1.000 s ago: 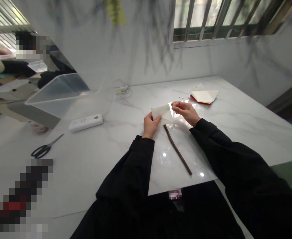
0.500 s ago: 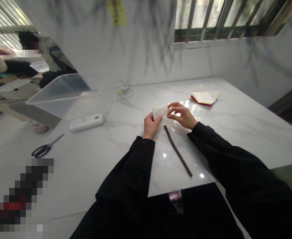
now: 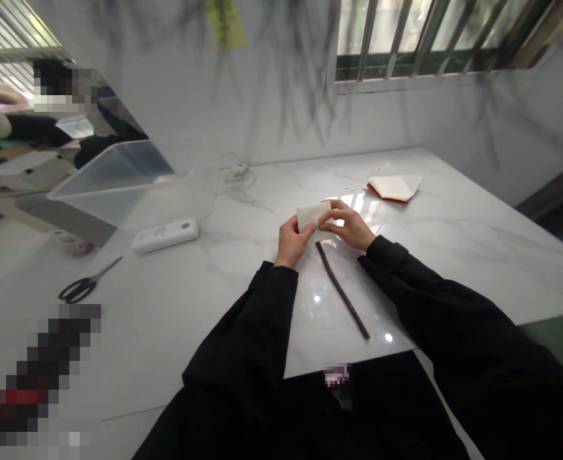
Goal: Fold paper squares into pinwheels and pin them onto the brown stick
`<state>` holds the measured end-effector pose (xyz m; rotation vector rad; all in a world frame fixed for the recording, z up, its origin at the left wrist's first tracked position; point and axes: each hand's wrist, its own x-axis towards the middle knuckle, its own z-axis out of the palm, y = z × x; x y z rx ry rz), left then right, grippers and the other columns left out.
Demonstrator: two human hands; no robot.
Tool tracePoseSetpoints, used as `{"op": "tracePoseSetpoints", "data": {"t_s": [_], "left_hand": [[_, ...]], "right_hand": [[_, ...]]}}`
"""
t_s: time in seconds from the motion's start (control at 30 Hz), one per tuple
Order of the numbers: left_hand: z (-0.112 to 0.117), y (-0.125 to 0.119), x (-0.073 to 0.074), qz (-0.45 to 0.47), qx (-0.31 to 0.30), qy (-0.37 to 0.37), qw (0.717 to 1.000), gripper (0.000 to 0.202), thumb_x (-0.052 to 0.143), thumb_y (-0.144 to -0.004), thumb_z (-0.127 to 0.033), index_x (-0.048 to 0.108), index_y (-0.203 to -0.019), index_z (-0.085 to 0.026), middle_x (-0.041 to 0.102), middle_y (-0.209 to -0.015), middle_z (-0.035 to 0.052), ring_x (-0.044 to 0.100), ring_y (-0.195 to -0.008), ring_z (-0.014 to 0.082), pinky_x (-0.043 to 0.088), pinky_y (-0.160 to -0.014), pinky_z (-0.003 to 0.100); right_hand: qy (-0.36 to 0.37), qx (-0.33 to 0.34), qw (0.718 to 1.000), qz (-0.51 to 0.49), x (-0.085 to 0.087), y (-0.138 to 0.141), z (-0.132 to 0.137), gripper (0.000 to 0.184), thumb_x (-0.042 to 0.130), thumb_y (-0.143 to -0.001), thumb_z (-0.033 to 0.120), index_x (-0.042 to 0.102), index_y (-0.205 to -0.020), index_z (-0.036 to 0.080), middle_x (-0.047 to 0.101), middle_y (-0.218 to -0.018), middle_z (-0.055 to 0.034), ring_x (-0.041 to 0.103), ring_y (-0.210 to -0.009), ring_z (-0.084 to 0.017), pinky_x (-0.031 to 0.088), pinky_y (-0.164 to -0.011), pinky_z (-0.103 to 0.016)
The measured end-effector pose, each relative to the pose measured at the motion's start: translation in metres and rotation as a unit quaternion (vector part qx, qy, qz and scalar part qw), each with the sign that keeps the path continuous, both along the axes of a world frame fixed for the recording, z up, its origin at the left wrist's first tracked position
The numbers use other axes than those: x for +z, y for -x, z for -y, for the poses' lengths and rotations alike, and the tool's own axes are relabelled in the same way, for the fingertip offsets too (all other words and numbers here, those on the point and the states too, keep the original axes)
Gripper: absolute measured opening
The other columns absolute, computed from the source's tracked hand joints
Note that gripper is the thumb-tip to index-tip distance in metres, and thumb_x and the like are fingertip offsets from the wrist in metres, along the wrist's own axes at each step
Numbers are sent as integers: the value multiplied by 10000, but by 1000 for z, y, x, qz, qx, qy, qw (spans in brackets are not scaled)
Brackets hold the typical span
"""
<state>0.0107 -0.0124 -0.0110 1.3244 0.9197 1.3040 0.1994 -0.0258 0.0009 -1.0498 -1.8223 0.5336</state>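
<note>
A small off-white piece of paper [image 3: 312,215] is held up above the table between both hands. My left hand [image 3: 293,245] is closed on its left edge, thumb lying across the front. My right hand [image 3: 352,227] pinches the paper's right side, with the index finger and thumb near its middle and the other fingers partly behind. Below the paper a thin dark brown stick [image 3: 342,291] lies on the table, slanting toward my body; its far end passes under the paper and is hidden there.
Coloured paper sheets [image 3: 397,186] are stacked at the back right. To the left are a white power bank [image 3: 166,236], black-handled scissors [image 3: 78,290] and a clear plastic bin [image 3: 118,171]. A small cable [image 3: 239,171] lies by the wall. Another person sits far left.
My right hand has shifted slightly left and its fingers have closed onto the paper. The paper's right side has turned a little. My left hand stays almost where it was.
</note>
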Motion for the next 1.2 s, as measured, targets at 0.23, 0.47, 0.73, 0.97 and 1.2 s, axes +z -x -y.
{"op": "tracePoseSetpoints", "data": {"t_s": [0.23, 0.47, 0.73, 0.97, 1.2], "left_hand": [[0, 1, 0, 4, -12, -2, 1000, 432, 844, -698, -394, 766, -1034, -134, 793, -972, 79, 703, -830, 213, 565, -765, 318], [2, 1, 3, 6, -25, 6, 1000, 461, 864, -691, -419, 770, -1040, -134, 790, -978, 78, 705, -845, 218, 559, -776, 319], [1, 2, 5, 31, -63, 0, 998, 518, 873, -711, -503, 771, -1062, -136, 794, -1049, 97, 724, -929, 244, 556, -865, 361], [0, 2, 2, 43, -63, 2, 997, 547, 875, -720, -550, 777, -1065, -137, 798, -1048, 109, 732, -926, 250, 558, -865, 374], [-2, 2, -1, 53, -60, 11, 997, 606, 894, -690, -568, 778, -1097, -134, 797, -1057, 115, 738, -940, 263, 566, -873, 384]], "right_hand": [[12, -4, 1000, -25, 2, 3, 3, 167, 770, -882, 430, 778, -897, 264, 646, -1201, -79, 627, -1104, -257, 542, -906, -425], [44, -10, 998, -47, 3, 5, 4, 228, 793, -847, 468, 781, -873, 242, 684, -1187, -77, 659, -1069, -248, 546, -905, -410], [115, -7, 986, -118, -5, 11, 0, 391, 810, -789, 579, 755, -875, 201, 760, -959, -65, 688, -958, -241, 543, -760, -324], [119, 0, 979, -168, -5, 15, 1, 428, 827, -773, 594, 722, -866, 189, 756, -869, -50, 669, -824, -209, 534, -782, -346], [75, -23, 983, -164, -5, 18, 2, 424, 832, -775, 597, 702, -904, 215, 711, -899, -50, 649, -897, -236, 558, -798, -375]]}}
